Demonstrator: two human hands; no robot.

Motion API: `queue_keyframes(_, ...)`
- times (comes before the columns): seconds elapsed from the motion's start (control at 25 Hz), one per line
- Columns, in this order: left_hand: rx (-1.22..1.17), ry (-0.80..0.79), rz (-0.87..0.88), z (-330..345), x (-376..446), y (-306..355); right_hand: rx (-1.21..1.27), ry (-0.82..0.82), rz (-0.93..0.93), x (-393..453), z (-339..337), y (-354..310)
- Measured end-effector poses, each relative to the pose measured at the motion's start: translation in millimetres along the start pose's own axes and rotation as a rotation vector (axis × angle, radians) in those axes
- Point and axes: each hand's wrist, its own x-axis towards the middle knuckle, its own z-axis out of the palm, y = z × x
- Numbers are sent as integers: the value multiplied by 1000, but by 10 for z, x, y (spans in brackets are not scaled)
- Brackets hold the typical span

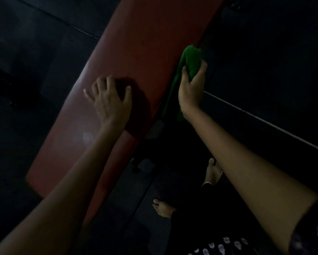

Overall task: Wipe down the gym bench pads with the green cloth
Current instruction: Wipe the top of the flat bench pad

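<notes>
Across the frame, lower left to upper right:
Bench pad [136, 43]: red, long axis diagonal; far end cut off at top edge.
Left hand [110, 102]: fingers spread, pressed on pad top; arm extended.
Green cloth [189, 59]: bunched at pad's right edge, tail hanging down, partly hidden behind wrist.
Right hand [191, 85]: fingers curled, gripping cloth.
Floor [264, 52]: dark, detail indistinct.
Bare feet [213, 172]: dim, below bench.

red bench pad [136, 52], green cloth [190, 59], dark floor [264, 52], dark sleeve [312, 234] with pale floral print.
</notes>
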Motion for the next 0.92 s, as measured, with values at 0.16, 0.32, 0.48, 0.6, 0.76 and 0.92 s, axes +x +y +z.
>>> queue_keyframes(0.16,-102,-82,202,209,465,679,49,-121,-40,-482,-34,183)
queue_keyframes(0.32,-52,-39,205,370,512,727,56,-6,3,268,-85,-106)
queue_keyframes(0.48,-70,-11,198,393,532,727,33,94,-39,719,-147,-359)
queue_keyframes(0.6,-45,-20,198,399,529,780,-47,32,-37,356,-104,-201)
queue_keyframes(0.76,-30,-26,206,424,544,741,-10,41,-23,561,-137,-284)
queue_keyframes(0.92,-17,-48,205,429,540,740,-8,177,-10,1459,-258,-673)
